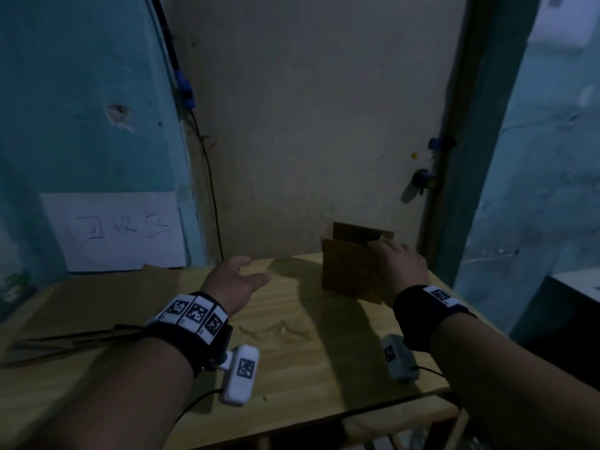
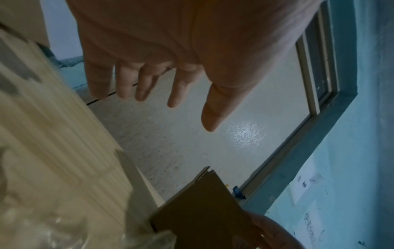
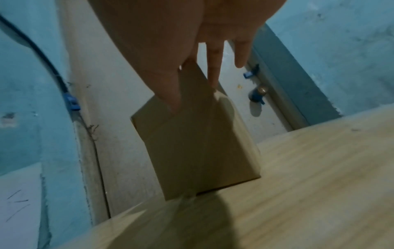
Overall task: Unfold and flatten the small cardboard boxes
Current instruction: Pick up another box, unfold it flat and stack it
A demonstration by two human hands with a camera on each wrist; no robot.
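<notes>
A small brown cardboard box [image 1: 350,271] stands upright with its top open, near the back right corner of the wooden table [image 1: 292,362]. My right hand [image 1: 394,258] holds its top right edge. In the right wrist view the thumb [image 3: 168,91] presses the box's [image 3: 198,148] near face while the fingers reach behind it. My left hand [image 1: 246,276] hovers open over the middle of the table, left of the box and apart from it. The left wrist view shows its fingers [image 2: 140,87] spread and empty, with the box [image 2: 202,210] below them.
Flattened cardboard sheets [image 1: 91,306] lie stacked on the table's left side. A scrap of clear plastic [image 1: 282,329] lies at mid-table. Behind the table are a closed door with a handle [image 1: 422,178] and a paper sign [image 1: 113,232] on the blue wall. A dark unit [image 1: 568,306] stands to the right.
</notes>
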